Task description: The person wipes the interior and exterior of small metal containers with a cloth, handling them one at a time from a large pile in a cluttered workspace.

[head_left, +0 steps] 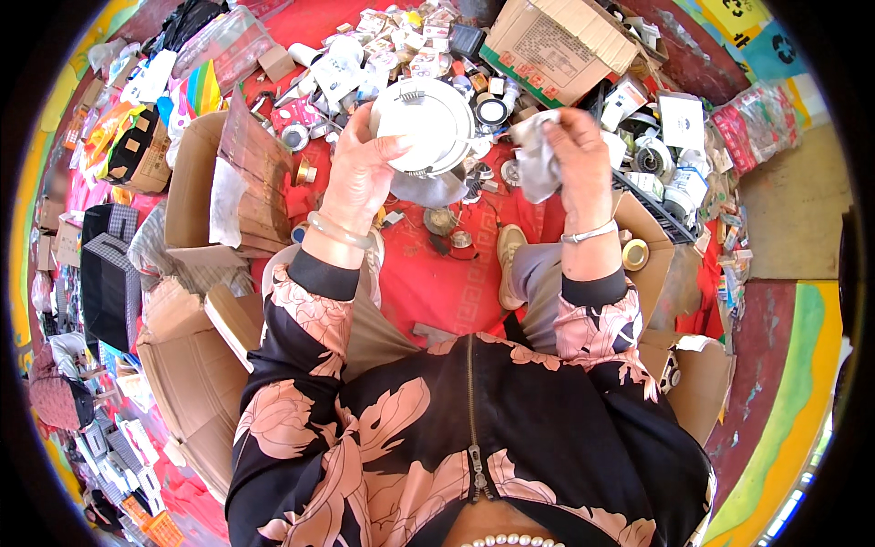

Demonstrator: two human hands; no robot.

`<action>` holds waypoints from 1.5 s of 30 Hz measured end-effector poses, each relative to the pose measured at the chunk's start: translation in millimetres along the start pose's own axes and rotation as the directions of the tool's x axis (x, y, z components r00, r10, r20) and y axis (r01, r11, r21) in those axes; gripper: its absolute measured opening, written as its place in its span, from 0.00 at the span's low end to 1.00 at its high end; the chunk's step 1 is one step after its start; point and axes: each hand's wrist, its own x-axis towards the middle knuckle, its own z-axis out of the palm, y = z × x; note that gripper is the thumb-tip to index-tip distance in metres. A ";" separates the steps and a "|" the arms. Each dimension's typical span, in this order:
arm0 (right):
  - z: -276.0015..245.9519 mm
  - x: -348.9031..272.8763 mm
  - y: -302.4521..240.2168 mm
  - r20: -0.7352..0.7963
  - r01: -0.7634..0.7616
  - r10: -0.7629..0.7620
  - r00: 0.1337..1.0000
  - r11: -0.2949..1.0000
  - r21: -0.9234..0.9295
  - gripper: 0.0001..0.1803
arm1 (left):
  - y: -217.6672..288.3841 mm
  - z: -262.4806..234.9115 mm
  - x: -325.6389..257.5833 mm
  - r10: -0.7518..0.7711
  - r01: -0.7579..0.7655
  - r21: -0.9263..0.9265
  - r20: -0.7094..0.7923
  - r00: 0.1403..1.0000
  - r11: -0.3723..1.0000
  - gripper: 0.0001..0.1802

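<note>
Head view shows held lamp (430, 123), crate (650, 208) containing boxes (682, 120)

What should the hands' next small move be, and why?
Probably bring the pale cloth over to the white disc: the left hand holds the disc up, while the right hand grips the cloth just apart from it.

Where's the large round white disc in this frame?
In the head view, the large round white disc is above centre, held in the left hand, just left of the crumpled whitish piece in the right hand.
</note>
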 end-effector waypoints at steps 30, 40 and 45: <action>44.7 -47.3 3.7 0.381 0.728 -0.643 0.664 0.441 -0.525 0.18 | -3.5 23.7 -6.5 0.166 -0.176 0.198 0.069 0.984 0.964 0.38; 50.1 -33.5 -20.9 0.198 0.634 -0.622 0.758 0.629 -0.450 0.10 | -12.2 27.1 -12.5 0.027 -0.041 0.133 0.105 0.994 0.990 0.40; 41.9 -31.5 -26.7 0.271 0.559 -0.500 0.823 0.622 -0.548 0.08 | -17.1 21.5 -11.5 0.059 -0.085 0.239 0.118 0.991 0.967 0.47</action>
